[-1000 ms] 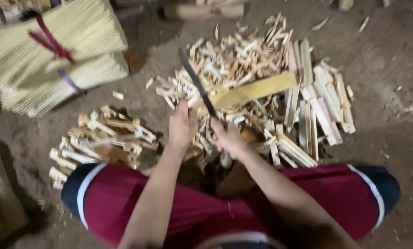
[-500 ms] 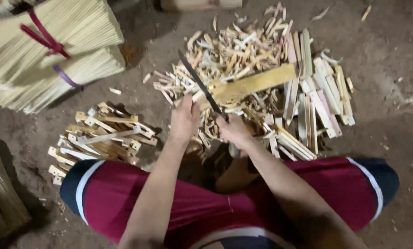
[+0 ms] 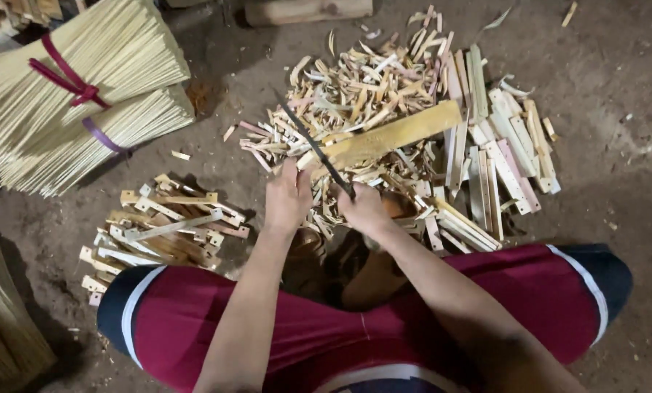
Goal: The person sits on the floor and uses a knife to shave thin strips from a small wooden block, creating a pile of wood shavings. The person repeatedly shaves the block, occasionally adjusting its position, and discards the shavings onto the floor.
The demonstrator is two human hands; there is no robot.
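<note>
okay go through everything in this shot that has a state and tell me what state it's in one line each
Left hand: closed on the near end of the bamboo slat.
Right hand: closed on the knife handle.
Knife: blade laid across the slat.
Bamboo slat: whole, held slanting over the scrap heap.
Stick bundles: tied with red and purple bands.
Cut pieces: loose pile on the ground.
Shavings: scattered heap.

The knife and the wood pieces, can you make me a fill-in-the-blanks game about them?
1. The right hand grips a long dark ____ by its handle.
2. The left hand holds one end of a flat yellow slat made of ____.
3. The top bundle of thin sticks is tied with a ____ band.
4. The person's shorts are mostly ____ in colour.

Missing words: knife; wood; red; red
</note>
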